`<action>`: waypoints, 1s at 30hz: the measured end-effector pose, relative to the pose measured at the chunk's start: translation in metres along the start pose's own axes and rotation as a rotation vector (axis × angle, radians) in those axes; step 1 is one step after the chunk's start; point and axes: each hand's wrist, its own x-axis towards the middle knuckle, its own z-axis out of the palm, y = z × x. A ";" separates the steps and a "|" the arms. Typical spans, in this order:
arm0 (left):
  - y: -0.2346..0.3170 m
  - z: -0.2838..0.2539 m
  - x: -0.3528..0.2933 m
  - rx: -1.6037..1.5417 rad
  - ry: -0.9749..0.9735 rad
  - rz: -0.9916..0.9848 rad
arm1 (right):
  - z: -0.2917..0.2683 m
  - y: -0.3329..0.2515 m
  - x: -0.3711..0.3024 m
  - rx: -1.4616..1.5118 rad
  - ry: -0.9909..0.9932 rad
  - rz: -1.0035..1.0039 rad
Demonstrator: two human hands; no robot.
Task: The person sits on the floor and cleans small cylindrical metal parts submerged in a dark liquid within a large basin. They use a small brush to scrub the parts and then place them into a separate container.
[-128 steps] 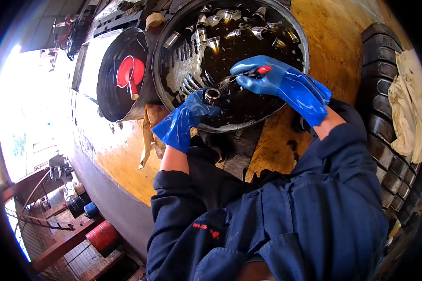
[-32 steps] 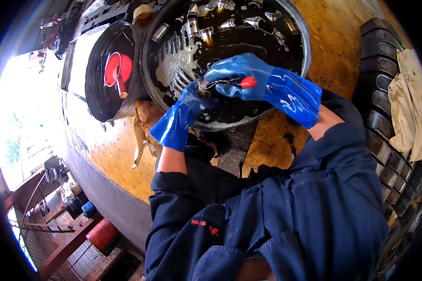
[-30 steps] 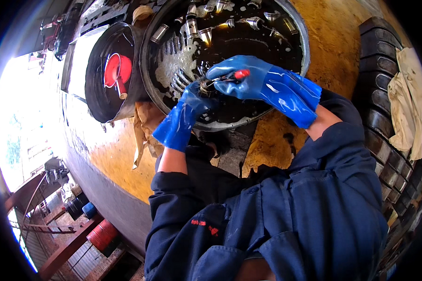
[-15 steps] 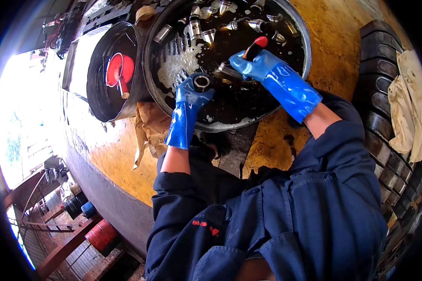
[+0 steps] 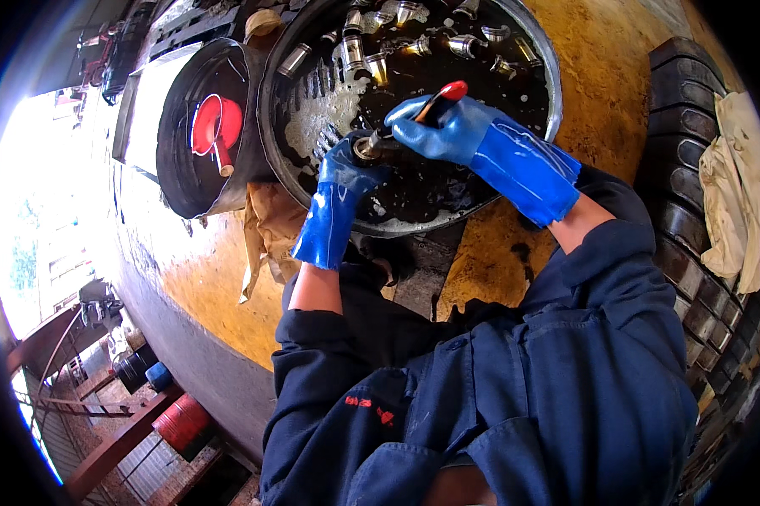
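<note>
My left hand [image 5: 344,169], in a blue rubber glove, is closed around a round metal part [image 5: 363,149] with a ring-shaped open end facing up. In my right hand [image 5: 449,133], gloved the same way, is a brush [image 5: 453,91] with a dark handle and a red tip. The brush's working end meets the ring end of the metal part; its bristles are hard to make out. Both hands are over a large round black basin [image 5: 552,84] of dark liquid with patches of foam. Several shiny metal cylindrical parts [image 5: 353,52] lie in its far half.
Left of the basin stands a dark tub [image 5: 171,160] with a red dipper [image 5: 218,126] in it. Crumpled brown paper [image 5: 272,232] lies between tub and basin. A big tyre [image 5: 679,160] with beige cloth [image 5: 722,211] over it stands at the right.
My right hand has moved left with the brush, bringing its end onto the metal part. My left hand has stayed almost in place, still holding the part.
</note>
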 end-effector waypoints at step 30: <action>0.003 -0.065 -0.039 -1.338 0.526 0.392 | 0.072 0.071 -0.059 -0.371 0.419 -0.026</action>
